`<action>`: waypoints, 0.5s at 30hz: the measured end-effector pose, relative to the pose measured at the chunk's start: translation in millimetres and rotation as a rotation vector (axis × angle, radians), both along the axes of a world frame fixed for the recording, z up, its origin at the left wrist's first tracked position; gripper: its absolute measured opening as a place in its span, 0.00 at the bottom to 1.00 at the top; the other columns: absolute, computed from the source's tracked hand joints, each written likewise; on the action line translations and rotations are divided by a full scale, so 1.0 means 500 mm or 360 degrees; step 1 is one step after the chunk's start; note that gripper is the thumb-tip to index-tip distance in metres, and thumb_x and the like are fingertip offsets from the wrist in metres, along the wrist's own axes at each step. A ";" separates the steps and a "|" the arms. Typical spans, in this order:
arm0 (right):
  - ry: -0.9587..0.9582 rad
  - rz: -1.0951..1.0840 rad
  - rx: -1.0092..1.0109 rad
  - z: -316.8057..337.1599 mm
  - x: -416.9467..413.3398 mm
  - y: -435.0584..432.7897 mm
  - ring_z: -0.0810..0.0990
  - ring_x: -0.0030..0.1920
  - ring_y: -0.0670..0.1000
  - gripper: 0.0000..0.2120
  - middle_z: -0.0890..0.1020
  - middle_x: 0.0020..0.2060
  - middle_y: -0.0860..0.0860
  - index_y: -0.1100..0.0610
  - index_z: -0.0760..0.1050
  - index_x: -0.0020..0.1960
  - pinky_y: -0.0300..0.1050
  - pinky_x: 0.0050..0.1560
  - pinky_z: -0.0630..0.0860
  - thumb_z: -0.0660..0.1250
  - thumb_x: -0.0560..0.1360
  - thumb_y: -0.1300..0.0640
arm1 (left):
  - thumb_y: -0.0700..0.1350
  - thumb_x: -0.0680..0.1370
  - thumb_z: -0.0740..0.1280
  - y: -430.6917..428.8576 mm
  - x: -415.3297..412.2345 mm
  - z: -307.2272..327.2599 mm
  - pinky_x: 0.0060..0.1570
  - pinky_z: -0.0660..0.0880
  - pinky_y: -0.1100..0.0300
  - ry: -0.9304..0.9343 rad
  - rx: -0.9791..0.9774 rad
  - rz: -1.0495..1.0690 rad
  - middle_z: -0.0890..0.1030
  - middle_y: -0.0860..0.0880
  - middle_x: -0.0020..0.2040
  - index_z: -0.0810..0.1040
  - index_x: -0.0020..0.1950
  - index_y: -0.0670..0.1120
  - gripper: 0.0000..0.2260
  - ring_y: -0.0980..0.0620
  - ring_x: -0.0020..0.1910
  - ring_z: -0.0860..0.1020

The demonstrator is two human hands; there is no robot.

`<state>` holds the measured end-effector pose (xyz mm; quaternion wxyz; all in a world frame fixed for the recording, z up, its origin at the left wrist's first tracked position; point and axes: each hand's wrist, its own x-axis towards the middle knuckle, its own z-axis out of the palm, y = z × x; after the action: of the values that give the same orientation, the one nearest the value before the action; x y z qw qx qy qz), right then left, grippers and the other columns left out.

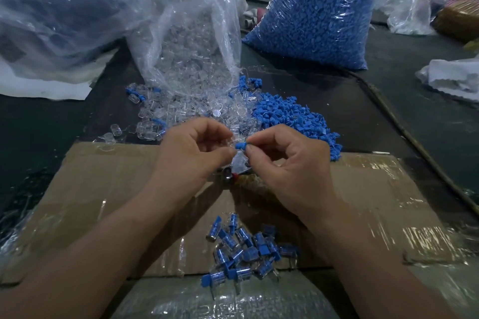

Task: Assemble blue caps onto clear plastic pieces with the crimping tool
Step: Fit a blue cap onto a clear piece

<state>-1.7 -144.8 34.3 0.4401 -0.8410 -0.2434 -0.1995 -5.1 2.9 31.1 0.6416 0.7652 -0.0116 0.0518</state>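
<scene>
A: What lies nearest?

B: A pile of capped pieces [243, 251] on the taped cardboard box [103, 176]: glossy clear bodies with blue tops.

A: And the step in hand?

B: Seating a cap, I judge. The left hand [191, 155] has its grip pinched on a clear plastic piece [239, 162]. The right hand [287, 163] pinches a blue cap [240, 146] against it. The next move calls for straight alignment, a push home, then crimping. The dark metal part [228, 176] underneath may be the crimping tool, but I cannot tell.

A: Beyond?

B: Loose clear pieces [155, 111] and matte loose caps [293, 116] lie spilled on the dark desk [414, 111], with crinkly bags behind them.
</scene>
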 end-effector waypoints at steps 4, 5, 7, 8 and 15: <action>-0.0058 -0.0088 -0.0051 -0.005 0.005 0.000 0.79 0.37 0.45 0.04 0.81 0.32 0.48 0.61 0.80 0.42 0.34 0.35 0.77 0.68 0.70 0.61 | 0.32 0.68 0.71 -0.004 -0.004 0.004 0.35 0.78 0.66 -0.0015 -0.0049 -0.0093 0.82 0.47 0.37 0.78 0.41 0.48 0.11 0.55 0.35 0.80; -0.0071 -0.0103 -0.0053 -0.006 0.006 0.001 0.79 0.37 0.44 0.04 0.81 0.32 0.47 0.61 0.80 0.42 0.34 0.34 0.77 0.68 0.70 0.61 | 0.31 0.68 0.71 -0.005 -0.005 0.005 0.35 0.77 0.68 -0.0023 -0.0075 -0.0121 0.82 0.48 0.37 0.78 0.41 0.47 0.11 0.57 0.35 0.80; -0.0076 -0.0115 -0.0066 -0.008 0.006 0.002 0.79 0.38 0.44 0.04 0.78 0.32 0.44 0.61 0.80 0.42 0.33 0.34 0.76 0.67 0.70 0.61 | 0.31 0.68 0.71 -0.007 -0.006 0.005 0.35 0.77 0.69 -0.0028 -0.0111 -0.0148 0.82 0.48 0.38 0.78 0.41 0.47 0.11 0.57 0.35 0.81; -0.0055 -0.0108 -0.0070 -0.008 0.006 0.003 0.79 0.38 0.43 0.05 0.77 0.32 0.43 0.60 0.80 0.42 0.32 0.34 0.76 0.67 0.70 0.60 | 0.31 0.68 0.71 -0.006 -0.006 0.004 0.36 0.77 0.67 -0.0020 -0.0123 -0.0153 0.82 0.48 0.38 0.78 0.42 0.46 0.11 0.56 0.35 0.81; 0.0305 0.0105 0.0048 0.000 0.012 -0.016 0.78 0.38 0.40 0.09 0.77 0.34 0.40 0.48 0.75 0.41 0.29 0.38 0.74 0.72 0.68 0.60 | 0.37 0.65 0.72 0.000 -0.003 0.000 0.37 0.80 0.60 0.0048 -0.0182 -0.0163 0.83 0.45 0.38 0.80 0.42 0.46 0.09 0.50 0.37 0.82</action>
<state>4.1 -152.6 34.3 0.4804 -0.8410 -0.2246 -0.1073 -6.8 2.9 31.2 0.6862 0.7263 -0.0383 0.0079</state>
